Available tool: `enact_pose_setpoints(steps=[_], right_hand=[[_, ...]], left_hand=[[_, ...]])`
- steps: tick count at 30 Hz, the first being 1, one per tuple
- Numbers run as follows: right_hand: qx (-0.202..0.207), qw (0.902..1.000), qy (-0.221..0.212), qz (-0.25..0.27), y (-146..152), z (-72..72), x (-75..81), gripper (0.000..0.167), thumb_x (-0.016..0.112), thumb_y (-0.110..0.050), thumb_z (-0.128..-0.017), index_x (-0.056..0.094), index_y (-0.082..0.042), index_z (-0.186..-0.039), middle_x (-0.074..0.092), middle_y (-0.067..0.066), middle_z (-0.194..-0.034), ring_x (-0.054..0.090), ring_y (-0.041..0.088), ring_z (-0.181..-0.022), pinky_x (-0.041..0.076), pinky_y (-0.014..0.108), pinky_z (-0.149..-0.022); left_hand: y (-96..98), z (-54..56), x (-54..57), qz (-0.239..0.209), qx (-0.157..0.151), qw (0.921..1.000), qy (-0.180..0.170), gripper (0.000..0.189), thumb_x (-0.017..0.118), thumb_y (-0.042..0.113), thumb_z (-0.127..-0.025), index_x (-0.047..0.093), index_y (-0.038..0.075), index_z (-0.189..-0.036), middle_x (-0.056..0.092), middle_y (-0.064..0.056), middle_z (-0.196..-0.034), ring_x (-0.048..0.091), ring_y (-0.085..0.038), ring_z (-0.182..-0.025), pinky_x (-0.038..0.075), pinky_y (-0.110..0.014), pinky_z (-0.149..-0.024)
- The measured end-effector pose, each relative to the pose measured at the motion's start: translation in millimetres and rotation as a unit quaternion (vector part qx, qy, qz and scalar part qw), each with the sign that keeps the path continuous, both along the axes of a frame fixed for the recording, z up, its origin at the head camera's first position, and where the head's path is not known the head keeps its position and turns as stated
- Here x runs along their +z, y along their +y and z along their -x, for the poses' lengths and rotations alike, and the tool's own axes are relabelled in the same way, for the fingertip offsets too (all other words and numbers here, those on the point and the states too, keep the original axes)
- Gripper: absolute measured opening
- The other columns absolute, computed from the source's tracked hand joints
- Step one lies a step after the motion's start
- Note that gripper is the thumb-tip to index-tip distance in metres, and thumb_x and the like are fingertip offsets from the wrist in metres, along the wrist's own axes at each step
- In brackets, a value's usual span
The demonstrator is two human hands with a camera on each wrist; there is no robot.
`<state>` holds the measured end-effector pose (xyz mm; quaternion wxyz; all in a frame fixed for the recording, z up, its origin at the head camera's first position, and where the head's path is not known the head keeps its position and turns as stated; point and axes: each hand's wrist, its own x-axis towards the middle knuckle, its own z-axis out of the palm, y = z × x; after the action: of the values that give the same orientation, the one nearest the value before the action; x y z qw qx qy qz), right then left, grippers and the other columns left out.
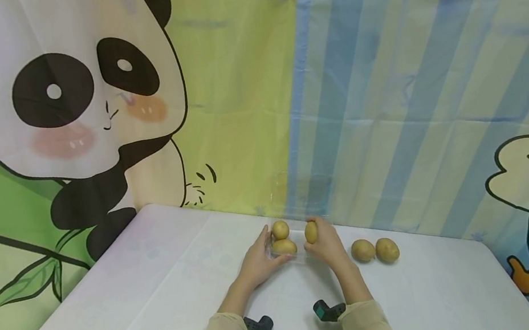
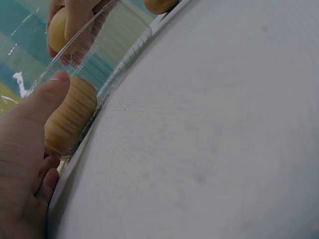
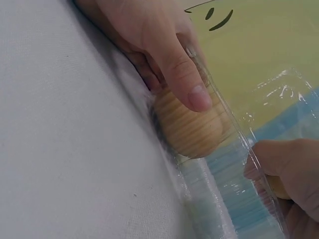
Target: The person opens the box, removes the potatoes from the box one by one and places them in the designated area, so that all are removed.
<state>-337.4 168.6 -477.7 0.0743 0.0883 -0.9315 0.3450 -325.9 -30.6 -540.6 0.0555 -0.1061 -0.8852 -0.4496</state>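
My left hand [image 1: 258,263] grips the left end of a clear plastic container [image 2: 127,37], its thumb against the near ribbed wall. Inside that end lie two potatoes, one farther back [image 1: 280,229] and one nearer [image 1: 284,247]; the nearer shows through the plastic in the right wrist view. Over the container's right part, my right hand [image 1: 327,242] holds another potato [image 1: 311,232] between thumb and fingers. Seen in the left wrist view, this potato [image 2: 58,31] is behind the upper edge of the near wall.
Two more potatoes, one [image 1: 363,250] beside the other [image 1: 387,250], lie on the white table [image 1: 450,285] to the right of the container. A transparent raised lid [image 1: 301,188] stands at the back, before the printed curtain [image 1: 239,105]. Each wrist wears a black device [image 1: 259,327].
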Motion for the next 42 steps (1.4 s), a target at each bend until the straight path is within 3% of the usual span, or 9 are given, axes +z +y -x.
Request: enact_pose_setpoints(steps=[14,20,26,37,42], right_hand=[[0.055,0.9979,0.034,-0.005,6.9,-2.2,0.0,0.059,0.071,-0.002,-0.073,0.054,-0.014,-0.128,0.063,0.011,-0.117,0.058,0.021,-0.082,0.048,0.031,-0.065],[0.046,0.9978,0.046,-0.014,12.7,-5.8,5.9,0.058,0.07,-0.004,-0.073,0.055,-0.014,-0.128,0.062,0.01,-0.121,0.059,0.022,-0.088,0.049,0.035,-0.069],[0.041,0.998,0.044,0.019,19.0,-10.5,12.1,0.06,0.07,-0.002,-0.074,0.053,-0.014,-0.13,0.055,0.011,-0.13,0.059,0.03,-0.102,0.053,0.042,-0.079],[0.024,0.9981,0.031,0.047,31.2,-16.8,13.8,0.069,0.07,-0.004,-0.077,0.045,-0.017,-0.14,0.055,0.015,-0.133,0.061,0.029,-0.095,0.052,0.036,-0.07],[0.014,0.9971,0.024,0.071,37.3,-19.4,14.2,0.07,0.07,-0.007,-0.08,0.037,-0.012,-0.142,0.05,0.016,-0.138,0.06,0.032,-0.102,0.054,0.041,-0.078]], left_hand=[[0.4,1.3,-2.2,-0.001,-0.001,1.0,0.0,0.11,0.069,0.065,-0.073,0.016,0.011,-0.153,0.04,-0.014,-0.149,0.039,-0.031,-0.137,0.033,-0.049,-0.113],[1.2,0.5,-1.2,-0.003,-0.004,1.0,0.002,0.109,0.069,0.064,-0.073,0.016,0.011,-0.153,0.04,-0.013,-0.149,0.038,-0.032,-0.137,0.032,-0.048,-0.113],[0.5,0.1,-0.2,-0.007,-0.001,1.0,0.001,0.109,0.071,0.063,-0.073,0.017,0.011,-0.153,0.042,-0.013,-0.148,0.039,-0.032,-0.137,0.031,-0.049,-0.113],[0.0,0.4,-1.0,-0.004,0.002,1.0,-0.001,0.111,0.07,0.065,-0.072,0.016,0.012,-0.153,0.04,-0.013,-0.149,0.038,-0.031,-0.138,0.03,-0.048,-0.114],[-0.2,0.3,-0.9,-0.007,-0.001,1.0,0.001,0.109,0.071,0.062,-0.073,0.016,0.012,-0.153,0.041,-0.012,-0.149,0.038,-0.032,-0.138,0.029,-0.049,-0.114]])
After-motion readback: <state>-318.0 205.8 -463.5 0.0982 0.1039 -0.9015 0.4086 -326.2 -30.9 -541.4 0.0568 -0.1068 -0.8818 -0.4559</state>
